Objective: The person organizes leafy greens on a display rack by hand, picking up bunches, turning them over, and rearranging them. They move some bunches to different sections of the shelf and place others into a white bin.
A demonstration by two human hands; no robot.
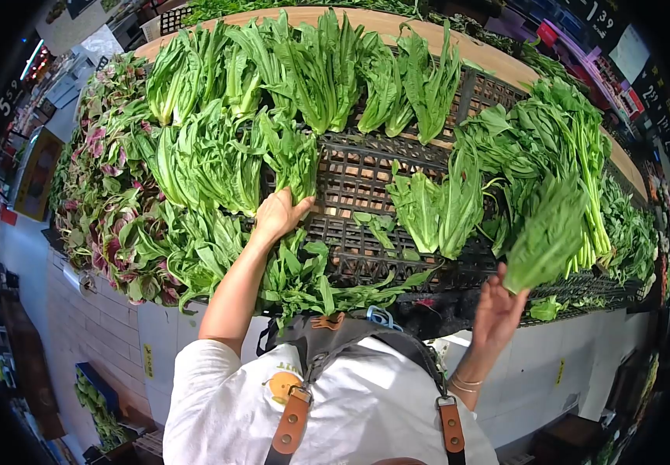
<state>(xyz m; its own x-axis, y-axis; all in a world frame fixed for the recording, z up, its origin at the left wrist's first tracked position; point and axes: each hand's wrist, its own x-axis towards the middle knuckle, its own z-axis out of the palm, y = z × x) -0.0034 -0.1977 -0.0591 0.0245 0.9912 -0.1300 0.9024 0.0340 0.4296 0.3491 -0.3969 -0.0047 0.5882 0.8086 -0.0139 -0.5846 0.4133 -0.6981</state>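
My left hand (279, 215) is closed around the base of a head of long-leaf lettuce (290, 155), which stands at the right end of the middle row on the black crates. On the right, my right hand (496, 314) grips another lettuce head (546, 232) by its pale base. Its leaves point up and away and are smeared by motion. Between my hands, two more lettuce heads (436, 205) lie on the black slatted crate (350, 174), with a few loose leaves (375, 226) near them.
A back row of lettuce (323, 74) runs along the wooden ledge (498, 58). Red-and-green amaranth (118, 194) fills the left side. Long-stemmed greens (595, 186) lie at the right. Loose green leaves (300, 271) line the front edge by my apron (316, 337).
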